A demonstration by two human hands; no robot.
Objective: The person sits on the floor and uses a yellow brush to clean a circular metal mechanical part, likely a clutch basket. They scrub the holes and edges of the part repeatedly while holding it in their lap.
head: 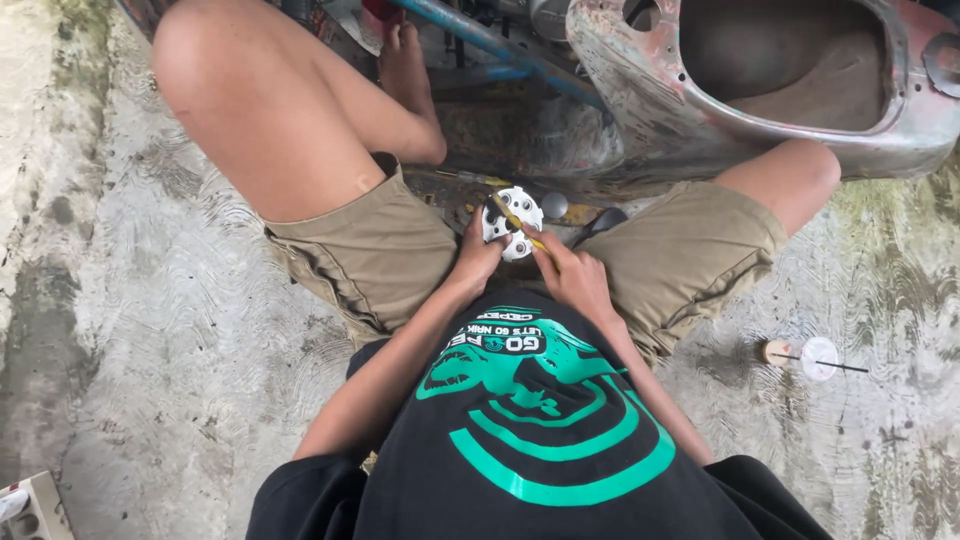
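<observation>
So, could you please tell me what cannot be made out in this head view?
- Round white metal part: underside hidden by the left hand.
- Yellow-handled tool: tip too small to identify; right hand covers its handle.
- Rusty vehicle shell: cut off by the top edge.
- White crate: cut by the corner.

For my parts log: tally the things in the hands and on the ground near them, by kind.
Round white metal part, in left hand: 1
Yellow-handled tool, in right hand: 1
Screwdriver: 1
Small container: 1
White lid: 1
Total: 5
</observation>
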